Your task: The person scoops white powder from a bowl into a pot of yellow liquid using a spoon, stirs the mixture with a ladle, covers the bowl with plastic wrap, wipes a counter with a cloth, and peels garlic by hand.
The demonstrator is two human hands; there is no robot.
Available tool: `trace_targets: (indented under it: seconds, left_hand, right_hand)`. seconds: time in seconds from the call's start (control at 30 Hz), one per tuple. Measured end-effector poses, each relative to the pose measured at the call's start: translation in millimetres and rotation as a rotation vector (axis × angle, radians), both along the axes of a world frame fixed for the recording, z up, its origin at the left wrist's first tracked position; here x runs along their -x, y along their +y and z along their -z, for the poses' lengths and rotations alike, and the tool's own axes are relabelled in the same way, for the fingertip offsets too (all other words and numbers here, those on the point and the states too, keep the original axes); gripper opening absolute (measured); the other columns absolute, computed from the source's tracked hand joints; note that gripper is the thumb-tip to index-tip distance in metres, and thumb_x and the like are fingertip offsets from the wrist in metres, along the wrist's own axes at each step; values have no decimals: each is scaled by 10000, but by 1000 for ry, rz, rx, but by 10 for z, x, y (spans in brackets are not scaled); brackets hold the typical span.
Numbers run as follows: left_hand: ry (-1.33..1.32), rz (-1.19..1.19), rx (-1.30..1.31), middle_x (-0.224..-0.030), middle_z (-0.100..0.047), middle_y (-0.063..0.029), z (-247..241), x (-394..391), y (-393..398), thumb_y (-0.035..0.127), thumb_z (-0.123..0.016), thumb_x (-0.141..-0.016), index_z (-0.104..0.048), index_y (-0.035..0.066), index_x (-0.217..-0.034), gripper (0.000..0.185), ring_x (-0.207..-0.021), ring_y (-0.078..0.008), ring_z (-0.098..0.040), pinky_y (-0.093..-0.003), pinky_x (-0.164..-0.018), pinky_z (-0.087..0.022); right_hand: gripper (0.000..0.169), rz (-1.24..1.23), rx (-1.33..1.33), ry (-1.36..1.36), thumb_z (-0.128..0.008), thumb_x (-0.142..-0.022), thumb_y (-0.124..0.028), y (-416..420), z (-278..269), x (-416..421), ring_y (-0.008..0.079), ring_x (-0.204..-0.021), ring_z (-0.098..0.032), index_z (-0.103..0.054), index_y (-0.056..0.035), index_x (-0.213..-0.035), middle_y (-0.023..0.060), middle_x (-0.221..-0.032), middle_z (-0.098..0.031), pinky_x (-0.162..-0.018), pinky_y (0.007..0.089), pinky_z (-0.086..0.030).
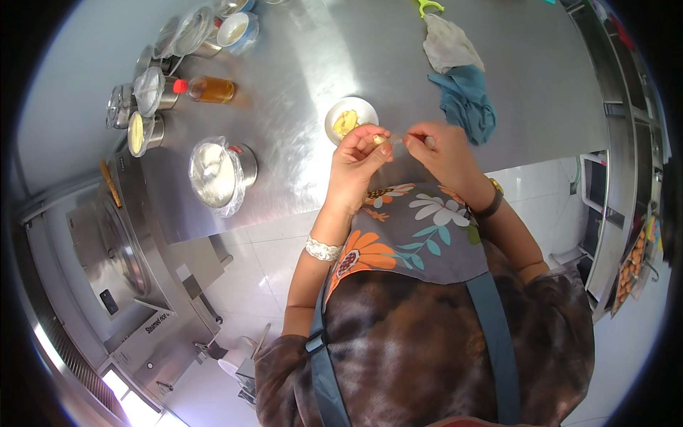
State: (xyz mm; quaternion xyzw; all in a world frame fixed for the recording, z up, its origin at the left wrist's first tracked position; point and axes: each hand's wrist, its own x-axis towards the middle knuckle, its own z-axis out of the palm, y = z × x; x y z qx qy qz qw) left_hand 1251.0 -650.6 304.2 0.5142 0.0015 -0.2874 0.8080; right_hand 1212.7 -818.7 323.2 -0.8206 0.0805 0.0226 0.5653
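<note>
Close in front of the apron, my left hand [365, 152] pinches a small pale garlic clove [379, 140] between thumb and fingers. My right hand [435, 147] is just beside it, its thumb and forefinger closed on a thin, translucent scrap of skin [397, 140]. Right behind my left hand stands a white bowl [334, 115] with yellow slices, perhaps ginger [347, 121], partly hidden by the fingers. Something pale also shows within the curl of my right hand; what it is cannot be told.
On the steel table [288, 133] stand a plastic-covered metal pot [213, 173], a red-capped bottle of amber liquid [211, 89] and several covered containers [149, 91] at left. A blue cloth [469, 104], a whitish cloth [451, 42] and a green-handled peeler [428, 6] lie at right.
</note>
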Motion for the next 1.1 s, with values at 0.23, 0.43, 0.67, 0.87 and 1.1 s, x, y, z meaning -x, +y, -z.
trace_targets:
  seconds: [0.23,0.43,0.67,0.87,1.1]
  left_hand:
    - [-505,-18,-632,-872,-648,-49,-245,90,-68,39,-650,-782,-603,-3,-1002,229,-763,-110,-602,-243,-726,-482]
    - [-821,-78,-797,-837,-654,-104,-275,120,-66,48,-684,-743,-632,-8,-906,180,-715,-147,-631,-252,-646,-497]
    - [-982,-72,-758,-849,-636,-135,-283,122,-94,8,-642,-750,-610,-18,-893,148,-748,-252,-613,-307,-661,-494]
    - [-405,-94,-415,-886,-649,-94,-355,153,-120,-13,-619,-781,-614,-12,-943,162,-804,-139,-617,-234,-717,-487]
    - [-467,-60,-507,-952,-643,-96,-264,110,-66,-20,-603,-793,-621,4,-993,203,-804,-123,-616,-227,-704,-492]
  right_hand:
    - [173,-7,16,-133,-588,-744,-142,85,-175,-30,201,-578,-546,-640,-1,-829,110,-667,-591,-544,281,-417]
    - [187,-37,-100,103,-571,-736,-150,63,-231,-31,182,-500,-542,-647,2,-815,118,-589,-583,-487,278,-406]
    - [141,-43,-27,40,-579,-774,-93,77,-262,-11,37,-438,-444,-637,32,-808,-4,-527,-526,-414,198,-336]
    - [110,134,-354,225,-574,-772,-73,69,-270,26,39,-438,-445,-624,12,-821,-1,-519,-516,-414,207,-340]
    - [127,34,-24,-176,-610,-744,-88,38,-141,67,159,-572,-549,-619,8,-827,84,-703,-596,-512,249,-419]
